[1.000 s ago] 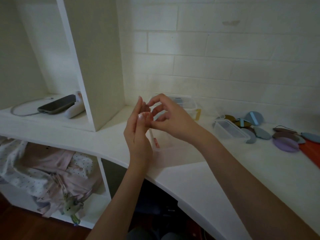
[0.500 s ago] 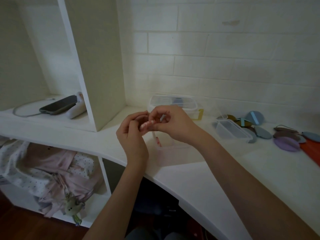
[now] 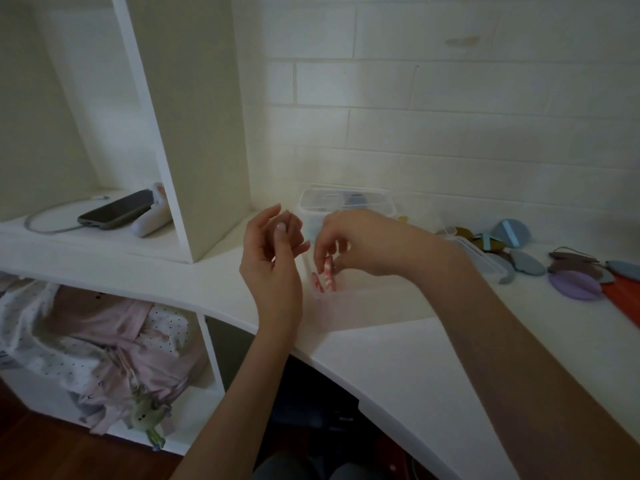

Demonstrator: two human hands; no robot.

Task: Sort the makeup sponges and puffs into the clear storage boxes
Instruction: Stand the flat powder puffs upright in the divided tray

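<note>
Fingers of the right hand [image 3: 363, 242] are being curled round a pink puff [image 3: 328, 268], which is being pinched on edge just over an open clear box [image 3: 346, 292] sitting near the front edge of the desk [image 3: 398, 358]. More pink pieces [image 3: 317, 281] are being held upright inside that box, against its left wall. The left hand [image 3: 272, 258] is being held beside the box, apart from the right hand, its fingers loosely curled with nothing gripped between them.

Behind the hands, close to the back edge of the desk by the brick wall, a lidded clear box [image 3: 346, 204] is being kept with something bluish inside; what exactly cannot be told. To the right, a clear lid [image 3: 481, 256] is lying flat on the desk. Further toward the right edge, a spread of flat puffs is being left unsorted: a light blue puff [image 3: 512, 232], olive puffs [image 3: 471, 237], grey-blue puffs [image 3: 526, 263], a mauve puff [image 3: 575, 268], a lilac puff [image 3: 576, 285] and an orange puff [image 3: 623, 296], several of them overlapping.

At the left, in a shelf compartment, a phone [image 3: 116, 211] with a cable [image 3: 45, 226] is being rested against a white device [image 3: 154, 218]. Below the desk, crumpled clothes [image 3: 86, 334] are being stored in a lower cubby.
</note>
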